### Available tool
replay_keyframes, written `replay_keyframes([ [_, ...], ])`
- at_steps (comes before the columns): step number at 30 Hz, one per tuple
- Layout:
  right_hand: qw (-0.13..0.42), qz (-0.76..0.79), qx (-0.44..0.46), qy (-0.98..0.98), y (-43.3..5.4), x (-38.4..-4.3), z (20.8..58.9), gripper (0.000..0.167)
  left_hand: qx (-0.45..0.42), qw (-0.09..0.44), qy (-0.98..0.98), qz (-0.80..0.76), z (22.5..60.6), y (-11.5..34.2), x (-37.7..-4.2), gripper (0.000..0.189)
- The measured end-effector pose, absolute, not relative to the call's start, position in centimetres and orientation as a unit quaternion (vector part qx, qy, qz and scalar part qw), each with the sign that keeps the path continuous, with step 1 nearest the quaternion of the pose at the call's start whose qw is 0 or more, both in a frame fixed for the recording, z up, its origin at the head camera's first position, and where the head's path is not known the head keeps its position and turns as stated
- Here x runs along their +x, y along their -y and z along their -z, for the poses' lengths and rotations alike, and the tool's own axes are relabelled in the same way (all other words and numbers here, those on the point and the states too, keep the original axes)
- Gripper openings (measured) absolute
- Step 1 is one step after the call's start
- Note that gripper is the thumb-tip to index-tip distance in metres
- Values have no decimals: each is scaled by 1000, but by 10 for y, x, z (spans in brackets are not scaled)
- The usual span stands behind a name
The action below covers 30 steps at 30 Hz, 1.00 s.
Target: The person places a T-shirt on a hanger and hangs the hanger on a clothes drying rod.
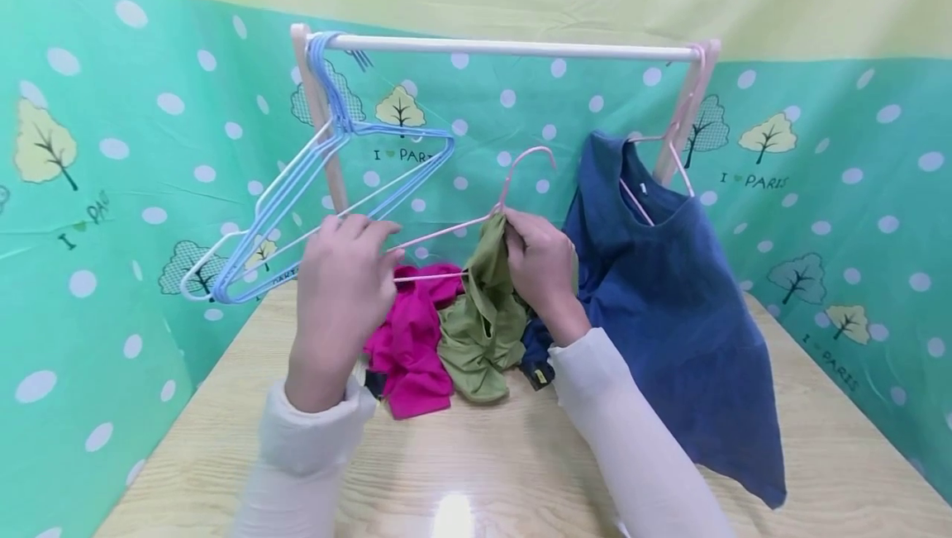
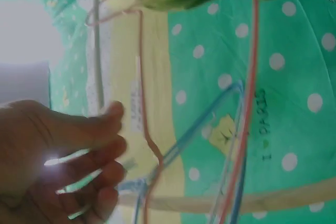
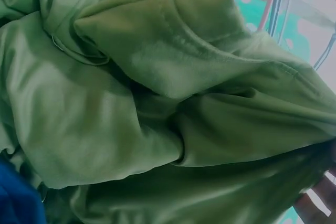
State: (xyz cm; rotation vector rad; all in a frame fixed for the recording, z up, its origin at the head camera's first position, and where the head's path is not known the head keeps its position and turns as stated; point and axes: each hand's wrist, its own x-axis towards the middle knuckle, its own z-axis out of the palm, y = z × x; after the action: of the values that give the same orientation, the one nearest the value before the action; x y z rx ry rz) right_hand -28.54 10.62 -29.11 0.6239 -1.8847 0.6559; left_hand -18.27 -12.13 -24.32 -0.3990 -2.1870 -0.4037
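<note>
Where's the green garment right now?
Near the middle of the head view, the green garment is held by the right hand at a pink hanger, between the magenta garment on the left and the hanging blue garment.

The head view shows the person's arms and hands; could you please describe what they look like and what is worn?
The left sleeve and right sleeve are plain, off-white fabric, ending near the wrists; the left has a thick cuff. The left hand and right hand are ungloved.

Wood-grain table (image 1: 216, 439) — on it magenta cloth (image 1: 414, 348), green cloth (image 1: 476, 364), navy cloth (image 1: 535, 344)
</note>
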Motion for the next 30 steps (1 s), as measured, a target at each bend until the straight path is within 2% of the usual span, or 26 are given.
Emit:
replay_keyframes([
  [3, 495, -277, 251, 784, -108, -284, 294, 20, -233, 460, 840, 169, 246, 108, -182, 16],
  [6, 492, -290, 246, 783, -110, -284, 296, 19, -288, 436, 834, 175, 249, 94, -184, 12],
  [11, 496, -306, 246, 775, -111, -284, 297, 18, -277, 329, 885, 176, 262, 75, -190, 17],
  [16, 500, -318, 245, 768, -113, -281, 297, 18, -197, 162, 955, 152, 278, 62, -201, 35],
  [19, 500, -324, 239, 766, -114, -279, 298, 18, -212, 110, 964, 118, 288, 57, -209, 36],
  [22, 500, -335, 237, 763, -114, -277, 300, 18, -277, 128, 949, 80, 298, 55, -217, 29],
  [28, 507, -354, 237, 750, -112, -273, 302, 17, -413, 185, 892, 15, 316, 56, -229, 36],
  [30, 511, -357, 236, 745, -112, -271, 301, 17, -438, 193, 878, -3, 322, 55, -231, 30],
])
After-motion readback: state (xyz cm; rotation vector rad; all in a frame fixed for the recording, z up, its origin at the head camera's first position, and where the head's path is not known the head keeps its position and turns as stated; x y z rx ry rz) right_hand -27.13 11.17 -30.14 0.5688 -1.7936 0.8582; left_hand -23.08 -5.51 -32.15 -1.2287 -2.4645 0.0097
